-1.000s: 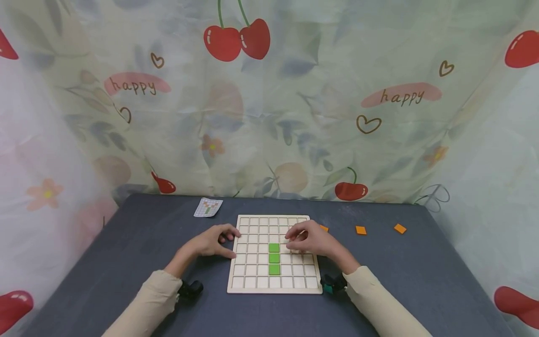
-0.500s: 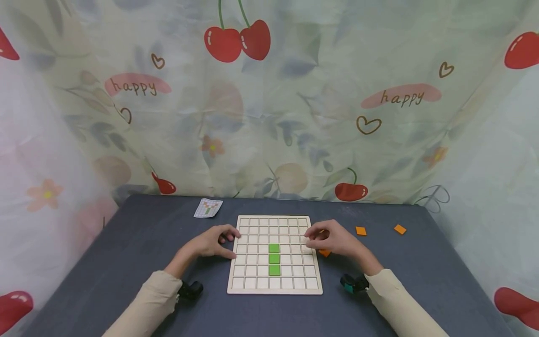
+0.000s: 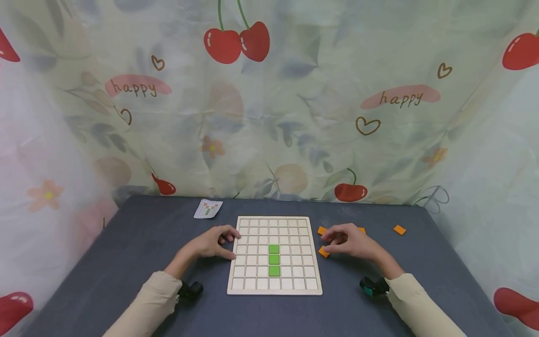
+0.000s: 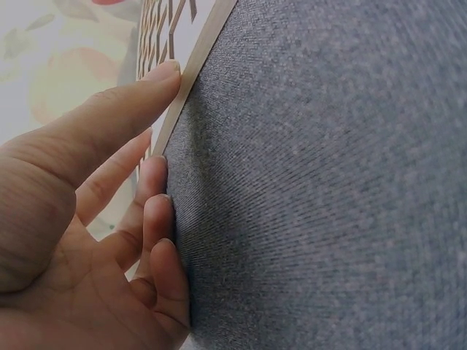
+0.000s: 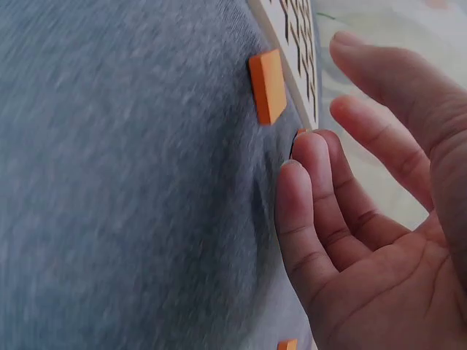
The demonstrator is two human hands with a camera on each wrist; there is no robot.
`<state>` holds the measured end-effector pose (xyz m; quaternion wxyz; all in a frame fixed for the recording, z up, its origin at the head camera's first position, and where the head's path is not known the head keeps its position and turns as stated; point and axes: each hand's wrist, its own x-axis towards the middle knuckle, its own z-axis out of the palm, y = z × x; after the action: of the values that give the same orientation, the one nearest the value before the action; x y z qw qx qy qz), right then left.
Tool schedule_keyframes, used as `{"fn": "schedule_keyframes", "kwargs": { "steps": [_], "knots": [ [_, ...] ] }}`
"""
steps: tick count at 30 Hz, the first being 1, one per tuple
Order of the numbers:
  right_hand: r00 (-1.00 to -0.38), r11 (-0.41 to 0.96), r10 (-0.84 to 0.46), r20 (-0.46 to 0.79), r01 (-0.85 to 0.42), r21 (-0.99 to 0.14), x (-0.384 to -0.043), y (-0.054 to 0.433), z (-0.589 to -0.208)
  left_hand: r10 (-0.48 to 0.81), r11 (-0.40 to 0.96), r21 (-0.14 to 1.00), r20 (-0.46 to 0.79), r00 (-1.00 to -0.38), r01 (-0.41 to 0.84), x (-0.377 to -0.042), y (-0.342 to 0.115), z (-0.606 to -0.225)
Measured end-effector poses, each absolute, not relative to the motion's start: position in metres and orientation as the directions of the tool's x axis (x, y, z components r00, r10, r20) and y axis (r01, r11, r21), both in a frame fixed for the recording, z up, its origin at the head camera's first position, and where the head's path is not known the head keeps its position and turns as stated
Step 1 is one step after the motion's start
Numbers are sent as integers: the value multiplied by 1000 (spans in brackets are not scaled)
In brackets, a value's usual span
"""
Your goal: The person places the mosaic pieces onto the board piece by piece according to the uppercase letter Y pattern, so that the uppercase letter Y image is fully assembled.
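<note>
A pale wooden grid board lies on the dark table, with three green square tiles in one column of its cells. My left hand rests at the board's left edge, thumb and fingertips spread along the rim; the left wrist view has the thumb tip right at the board's edge. Just right of the board, my right hand hovers with loosely bent fingers and holds nothing. Its fingertips overlap the nearest orange square tile in the head view. In the right wrist view that orange tile sits beside the board's edge.
Another orange tile lies near the board's upper right corner. A further one is partly hidden behind the right hand, and one more lies farther right. A small paper card with a coloured grid pattern lies at the back left.
My right hand has moved right, off the board to beside it, uncovering two orange tiles near the board's right edge. The left hand and the green tiles have stayed in place.
</note>
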<state>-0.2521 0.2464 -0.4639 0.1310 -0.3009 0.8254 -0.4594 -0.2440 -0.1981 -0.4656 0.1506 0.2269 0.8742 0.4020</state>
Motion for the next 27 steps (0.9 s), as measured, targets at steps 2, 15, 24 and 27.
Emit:
{"fn": "schedule_keyframes", "kwargs": {
  "steps": [2, 15, 24, 27],
  "knots": [
    [-788, 402, -614, 52, -369, -838, -251, 251, -463, 519, 574, 772, -83, -851, 275, -244, -198, -466],
    [-816, 447, -572, 84, -396, -802, -242, 282, -468, 506, 580, 773, -96, -857, 256, -243, -197, -466],
    [-822, 462, -560, 103, -413, -785, -240, 274, -479, 525, 576, 767, -81, -847, 284, -242, -198, -463],
    [-824, 494, -559, 92, -421, -761, -240, 268, -481, 525, 578, 765, -82, -847, 283, -242, -198, -462]
  ]
}}
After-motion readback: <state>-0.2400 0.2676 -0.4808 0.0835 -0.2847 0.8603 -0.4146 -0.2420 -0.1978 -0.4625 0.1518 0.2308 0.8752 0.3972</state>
